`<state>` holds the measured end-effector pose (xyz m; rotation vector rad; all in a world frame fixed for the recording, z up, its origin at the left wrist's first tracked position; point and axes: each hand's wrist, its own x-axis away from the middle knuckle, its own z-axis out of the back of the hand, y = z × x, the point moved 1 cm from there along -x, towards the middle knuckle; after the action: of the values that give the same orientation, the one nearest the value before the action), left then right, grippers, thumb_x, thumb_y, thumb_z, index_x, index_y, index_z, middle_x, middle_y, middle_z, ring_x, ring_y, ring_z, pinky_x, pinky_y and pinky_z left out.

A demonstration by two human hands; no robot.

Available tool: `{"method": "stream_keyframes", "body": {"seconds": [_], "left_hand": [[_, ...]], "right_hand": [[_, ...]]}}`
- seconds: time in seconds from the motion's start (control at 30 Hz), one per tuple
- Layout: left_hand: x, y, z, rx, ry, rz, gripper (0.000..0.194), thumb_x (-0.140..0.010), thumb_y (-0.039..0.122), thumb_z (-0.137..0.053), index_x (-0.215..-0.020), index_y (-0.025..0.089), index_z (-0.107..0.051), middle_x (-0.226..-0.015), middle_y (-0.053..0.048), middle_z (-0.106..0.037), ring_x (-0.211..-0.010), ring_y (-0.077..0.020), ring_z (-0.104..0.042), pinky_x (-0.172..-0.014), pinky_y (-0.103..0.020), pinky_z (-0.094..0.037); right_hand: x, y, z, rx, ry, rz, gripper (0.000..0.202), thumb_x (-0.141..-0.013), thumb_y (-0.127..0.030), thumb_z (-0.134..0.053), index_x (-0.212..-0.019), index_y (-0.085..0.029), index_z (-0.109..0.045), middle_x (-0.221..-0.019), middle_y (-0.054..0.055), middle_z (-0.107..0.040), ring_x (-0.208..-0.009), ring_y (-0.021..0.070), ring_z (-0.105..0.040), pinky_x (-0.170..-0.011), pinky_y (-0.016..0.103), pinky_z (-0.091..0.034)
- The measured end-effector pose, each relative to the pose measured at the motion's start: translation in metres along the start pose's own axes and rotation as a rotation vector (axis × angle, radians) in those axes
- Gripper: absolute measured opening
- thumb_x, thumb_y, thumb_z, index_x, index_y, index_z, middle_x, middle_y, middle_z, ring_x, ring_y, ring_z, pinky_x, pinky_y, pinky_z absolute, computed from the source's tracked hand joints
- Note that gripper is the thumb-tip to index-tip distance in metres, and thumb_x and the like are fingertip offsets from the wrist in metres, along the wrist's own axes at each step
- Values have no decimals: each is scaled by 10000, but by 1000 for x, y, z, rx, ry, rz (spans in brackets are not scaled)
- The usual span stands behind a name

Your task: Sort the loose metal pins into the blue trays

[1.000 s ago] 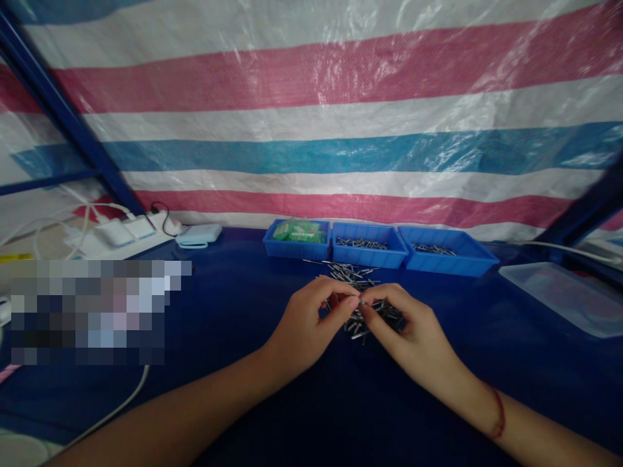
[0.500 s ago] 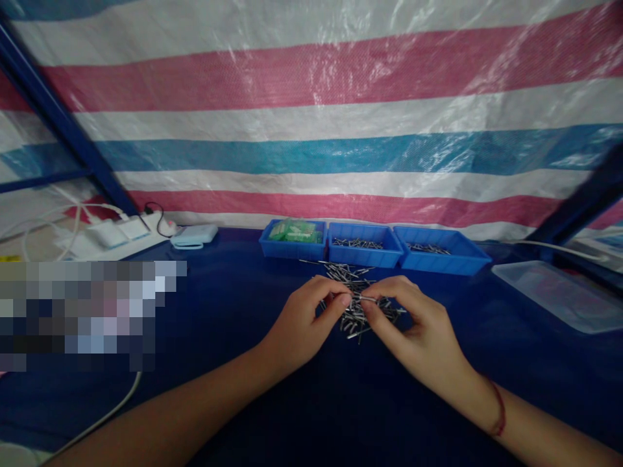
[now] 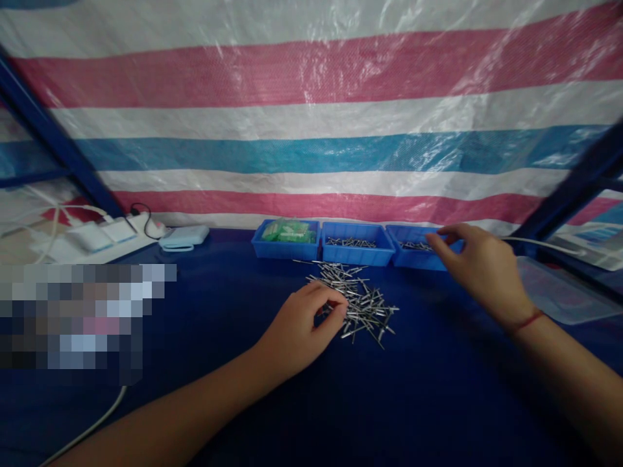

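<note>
A loose pile of thin silver blind rivets (image 3: pixel 365 311) lies on the dark blue table. At the left edge of the pile is my left hand (image 3: pixel 311 318), thumb and forefinger pinched together; whatever is between the tips is too small to make out. My right hand (image 3: pixel 479 266) hovers over the right blue bin (image 3: pixel 418 258), which contains some rivets. Its thumb and forefinger are close together, and no rivet shows clearly between them. More rivets lie in the middle blue bin (image 3: pixel 357 255), beside the left blue bin (image 3: pixel 287 250) with green packets (image 3: pixel 287 230).
A clear plastic lid or tray (image 3: pixel 564 292) lies at the right, partly behind my right wrist. At the left are a white power strip (image 3: pixel 117 237) with plugs, a pale blue case (image 3: pixel 183 238) and a cable (image 3: pixel 92 428). A striped sheet (image 3: pixel 311 155) hangs behind.
My right hand has moved from the pile, where it pinched a rivet, up and right to the right bin. My left hand stays at the pile. The view has shifted slightly.
</note>
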<state>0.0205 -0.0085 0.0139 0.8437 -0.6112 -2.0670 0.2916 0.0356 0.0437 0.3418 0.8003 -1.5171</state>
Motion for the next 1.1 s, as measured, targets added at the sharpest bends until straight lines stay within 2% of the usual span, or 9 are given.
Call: {"method": "stream_keyframes", "body": {"seconds": [0.07,0.13,0.2,0.3,0.43,0.63,0.77,0.97,1.1], "left_hand": [[1,1,-1,-119,-83,-45,88,-852,229,-534,-848,193,-614,-870,-11,-629,-837,-167,-572,-753,-332,-399],[3,1,-3,-275,-170,-98,117,-817,301,-593,-874,203,-620,-892,-13,-629,-870,-201,-565,-770,-373,-369],[4,1,-4,-400,-237,-153,180,-804,356,-611,-910,210,-621,-921,-19,-623,-883,-218,-556,-767,-386,-351],[6,3,-6,-503,-274,-189,169,-867,354,-545,-916,209,-617,-935,-19,-616,-882,-207,-549,-759,-370,-338],[5,4,-6,-592,-282,-195,160,-911,297,-492,-907,197,-617,-920,-14,-617,-870,-189,-539,-734,-341,-319],[6,-2,-7,-670,-244,-255,125,-913,285,-499,-927,234,-612,-902,19,-620,-875,-191,-514,-704,-344,-279],[8,-3,-8,-674,-237,-271,120,-919,276,-486,-929,249,-603,-895,19,-604,-872,-189,-504,-714,-347,-279],[7,1,-8,-677,-240,-283,179,-945,260,-416,-916,204,-583,-930,-11,-599,-878,-209,-487,-697,-350,-298],[5,5,-5,-532,-179,-195,176,-948,258,-402,-930,197,-566,-915,-9,-617,-883,-208,-491,-728,-350,-331]], "right_hand": [[-2,8,-6,55,-36,2,303,-807,-441,-542,-871,-157,-625,-786,142,-660,-695,257,-590,-604,365,-372],[0,6,-9,56,-39,16,318,-808,-429,-540,-923,-145,-623,-794,129,-663,-710,251,-596,-617,354,-387],[4,-5,-9,24,-51,50,293,-814,-403,-536,-939,-152,-622,-799,103,-665,-697,232,-598,-614,337,-401],[14,-26,-7,-43,-109,121,243,-812,-356,-544,-933,-161,-625,-809,72,-663,-650,203,-592,-599,318,-417],[30,-49,-7,-112,-207,216,212,-819,-333,-536,-919,-171,-630,-809,54,-655,-659,194,-598,-608,313,-435],[49,-65,-13,-183,-402,264,181,-838,-318,-521,-916,-203,-635,-820,24,-664,-725,181,-625,-650,308,-458],[53,-70,-14,-205,-420,283,178,-839,-315,-518,-905,-202,-638,-818,23,-669,-741,184,-631,-655,311,-461],[53,-70,-14,-226,-429,273,150,-834,-291,-525,-881,-208,-640,-824,16,-671,-749,182,-628,-671,318,-462],[54,-71,-13,-276,-391,282,167,-863,-274,-487,-869,-208,-641,-844,20,-671,-783,183,-623,-712,328,-463]]}}
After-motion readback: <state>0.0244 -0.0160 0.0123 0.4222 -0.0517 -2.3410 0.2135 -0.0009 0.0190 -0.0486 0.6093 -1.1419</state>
